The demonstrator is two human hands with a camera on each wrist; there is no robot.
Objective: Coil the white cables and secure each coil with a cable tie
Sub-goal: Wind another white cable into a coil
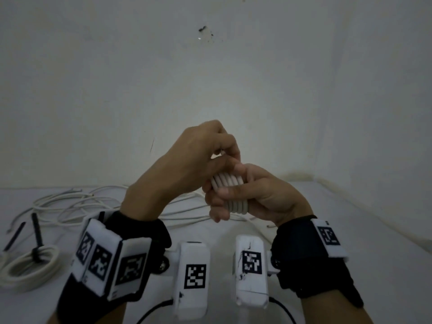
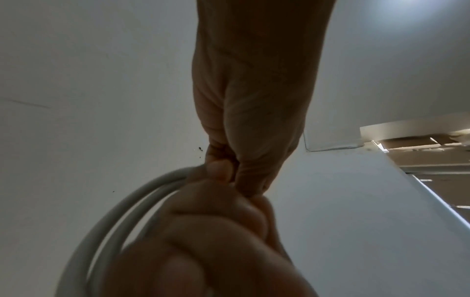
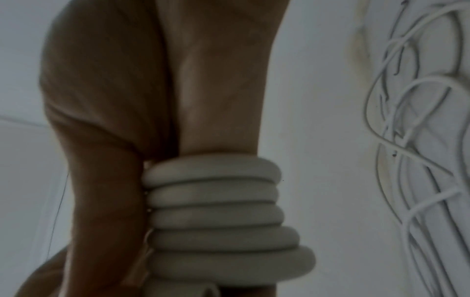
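Plain white wall (image 1: 304, 78) behind a white tabletop (image 1: 350, 206); dim, even lighting.

Small dark chipped mark (image 1: 205, 31) high on the wall, near centre; thin dark scratch (image 1: 152, 145) lower down, left of centre. Yellowish staining (image 1: 301, 177) along the wall-to-tabletop joint at right. From the left wrist view: bright patch of light (image 2: 412, 18) at upper right, white ledge edge (image 2: 437, 203) running diagonally, brown slatted opening (image 2: 429, 154) beyond it. Floor, windows and other furniture out of view.
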